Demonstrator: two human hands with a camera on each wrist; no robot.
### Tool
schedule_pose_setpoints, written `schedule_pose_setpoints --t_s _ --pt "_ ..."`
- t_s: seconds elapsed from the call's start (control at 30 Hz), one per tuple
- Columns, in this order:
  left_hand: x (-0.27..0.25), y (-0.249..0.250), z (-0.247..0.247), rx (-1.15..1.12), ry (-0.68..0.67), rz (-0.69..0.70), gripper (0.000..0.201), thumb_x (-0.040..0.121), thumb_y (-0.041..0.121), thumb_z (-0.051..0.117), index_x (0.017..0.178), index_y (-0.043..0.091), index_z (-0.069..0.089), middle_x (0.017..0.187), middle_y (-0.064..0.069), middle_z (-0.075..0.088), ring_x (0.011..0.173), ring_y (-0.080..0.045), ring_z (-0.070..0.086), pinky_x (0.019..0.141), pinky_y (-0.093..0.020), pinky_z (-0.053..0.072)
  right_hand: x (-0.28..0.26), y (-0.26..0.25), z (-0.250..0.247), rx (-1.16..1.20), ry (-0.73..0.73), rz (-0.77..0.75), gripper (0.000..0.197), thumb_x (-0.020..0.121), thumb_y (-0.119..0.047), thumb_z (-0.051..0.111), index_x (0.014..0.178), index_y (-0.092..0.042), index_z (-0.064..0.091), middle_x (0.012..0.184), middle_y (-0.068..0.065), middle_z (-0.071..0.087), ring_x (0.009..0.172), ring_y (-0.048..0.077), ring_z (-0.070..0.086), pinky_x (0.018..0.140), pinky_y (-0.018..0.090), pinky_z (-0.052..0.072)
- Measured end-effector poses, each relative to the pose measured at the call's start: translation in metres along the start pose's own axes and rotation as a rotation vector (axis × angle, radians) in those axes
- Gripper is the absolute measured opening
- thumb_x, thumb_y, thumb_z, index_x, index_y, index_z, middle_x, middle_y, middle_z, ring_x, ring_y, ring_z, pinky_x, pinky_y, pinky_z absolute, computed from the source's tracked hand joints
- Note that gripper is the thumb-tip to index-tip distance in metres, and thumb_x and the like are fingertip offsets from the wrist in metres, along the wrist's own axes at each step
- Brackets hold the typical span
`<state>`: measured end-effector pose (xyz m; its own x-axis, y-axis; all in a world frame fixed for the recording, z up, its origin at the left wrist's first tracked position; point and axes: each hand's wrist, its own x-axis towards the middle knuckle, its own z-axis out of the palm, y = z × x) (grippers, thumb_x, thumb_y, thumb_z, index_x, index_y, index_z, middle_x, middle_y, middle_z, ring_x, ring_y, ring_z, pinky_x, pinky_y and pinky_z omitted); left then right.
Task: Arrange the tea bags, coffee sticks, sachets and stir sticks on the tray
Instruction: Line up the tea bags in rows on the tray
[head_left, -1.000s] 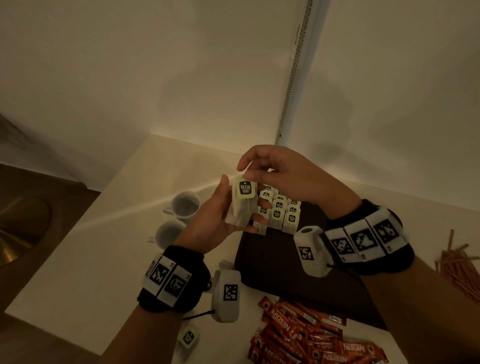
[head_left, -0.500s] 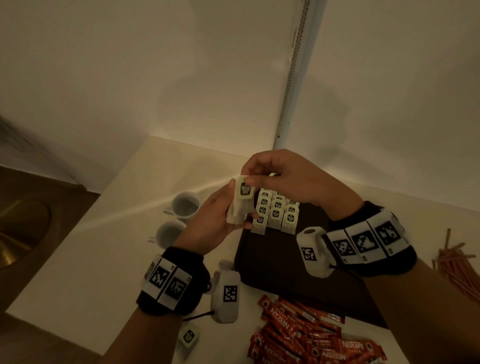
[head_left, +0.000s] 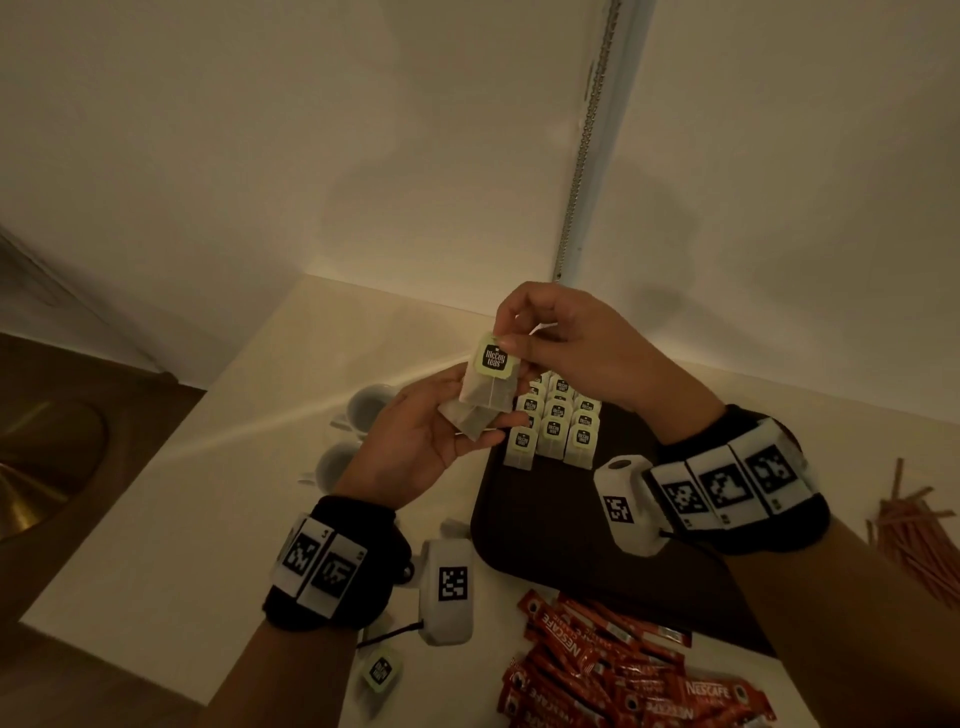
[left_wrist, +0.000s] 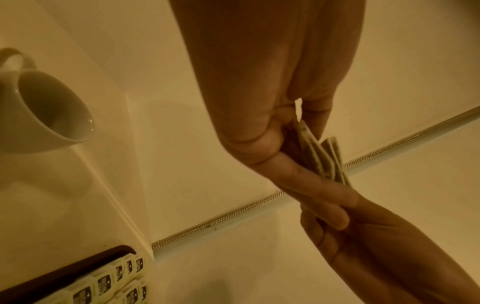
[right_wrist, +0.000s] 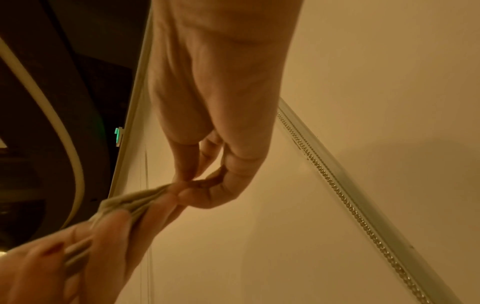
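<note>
Tea bag stack (head_left: 480, 410) held in air just over tray's far left corner, above laid rows of tea bags (head_left: 553, 423). Left hand (head_left: 415, 447) fingers curled round stack; right hand (head_left: 561, 338) thumb and forefinger pinching top bag's green tag (head_left: 494, 358).

Risks imo: pull by tag only, string could yank extra bags loose, they'd drop onto neat rows and knock them crooked. Tray (head_left: 550, 530) middle bare; coffee sticks (head_left: 613, 675) heaped off near edge, stir sticks (head_left: 914, 535) at right, one stray tea bag (head_left: 382, 671) by left wrist, easy to forget. Two cups (head_left: 358, 431) close to left elbow swing.
</note>
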<state>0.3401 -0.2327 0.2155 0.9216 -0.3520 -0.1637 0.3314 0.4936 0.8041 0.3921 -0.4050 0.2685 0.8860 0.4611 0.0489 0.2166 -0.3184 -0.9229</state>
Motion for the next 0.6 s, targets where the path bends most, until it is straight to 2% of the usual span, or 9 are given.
schedule_pose_setpoints --t_s 0.1,0.17,0.27,0.37,0.43,0.47,0.53,0.6 --pt "0.0 -0.003 -0.001 0.04 -0.008 0.05 0.034 0.088 0.002 0.046 0.119 0.009 0.058 0.107 -0.009 0.072 0.09 -0.027 0.071 0.067 -0.024 0.056 -0.001 0.002 0.001 -0.054 0.01 -0.012 0.007 0.087 -0.009 0.064 0.092 -0.013 0.065 0.09 0.006 0.066 0.071 0.02 0.065 0.066 0.023 0.055" --pt "0.0 -0.005 0.001 0.11 0.014 0.086 0.03 0.087 0.005 0.054 0.115 0.012 0.06 0.105 -0.005 0.072 0.091 -0.023 0.071 0.07 -0.023 0.055 -0.004 0.003 0.001 -0.11 -0.009 0.001 0.012 0.083 -0.018 0.07 0.094 -0.017 0.067 0.094 -0.001 0.067 0.077 0.014 0.067 0.07 0.023 0.055" --pt "0.003 -0.007 0.002 0.191 0.095 0.146 0.027 0.083 0.009 0.056 0.108 0.011 0.062 0.097 -0.001 0.073 0.087 -0.016 0.07 0.069 -0.023 0.054 -0.01 0.005 0.002 -0.151 -0.08 -0.028 0.037 0.068 -0.027 0.081 0.101 -0.024 0.065 0.106 -0.005 0.062 0.091 0.008 0.062 0.075 0.025 0.056" --pt "0.006 -0.008 0.005 0.224 0.159 0.175 0.022 0.086 0.006 0.055 0.107 0.007 0.061 0.091 -0.001 0.073 0.085 -0.013 0.068 0.068 -0.025 0.055 -0.013 0.009 0.005 -0.3 -0.107 -0.138 0.053 0.062 -0.026 0.086 0.107 -0.03 0.061 0.113 -0.003 0.052 0.099 0.005 0.055 0.078 0.015 0.05" --pt "0.006 -0.007 0.007 0.241 0.183 0.162 0.019 0.091 0.003 0.052 0.106 0.007 0.062 0.088 -0.001 0.072 0.081 -0.012 0.068 0.067 -0.024 0.055 -0.013 0.011 0.008 -0.38 -0.054 -0.247 0.047 0.066 -0.019 0.083 0.108 -0.026 0.063 0.114 -0.001 0.053 0.102 0.006 0.053 0.084 0.011 0.044" --pt "0.005 -0.006 0.008 0.259 0.19 0.153 0.018 0.093 0.004 0.05 0.105 0.009 0.063 0.087 -0.001 0.073 0.08 -0.012 0.069 0.065 -0.024 0.054 -0.012 0.011 0.009 -0.413 -0.024 -0.29 0.041 0.069 -0.017 0.08 0.107 -0.023 0.065 0.114 0.001 0.054 0.103 0.008 0.053 0.086 0.012 0.042" --pt "0.004 -0.002 0.009 0.268 0.189 0.127 0.017 0.093 0.01 0.052 0.103 0.013 0.065 0.088 -0.002 0.074 0.077 -0.016 0.071 0.06 -0.023 0.054 -0.012 0.012 0.009 -0.471 0.02 -0.352 0.031 0.074 -0.017 0.075 0.104 -0.018 0.069 0.113 0.003 0.059 0.103 0.011 0.056 0.088 0.022 0.046" --pt "0.001 0.003 0.01 0.199 0.153 0.093 0.018 0.087 0.014 0.059 0.104 0.011 0.065 0.094 -0.006 0.074 0.078 -0.022 0.072 0.056 -0.023 0.053 -0.012 0.013 0.007 -0.486 0.053 -0.4 0.027 0.076 -0.018 0.071 0.103 -0.015 0.071 0.11 0.004 0.062 0.099 0.015 0.06 0.085 0.03 0.051"
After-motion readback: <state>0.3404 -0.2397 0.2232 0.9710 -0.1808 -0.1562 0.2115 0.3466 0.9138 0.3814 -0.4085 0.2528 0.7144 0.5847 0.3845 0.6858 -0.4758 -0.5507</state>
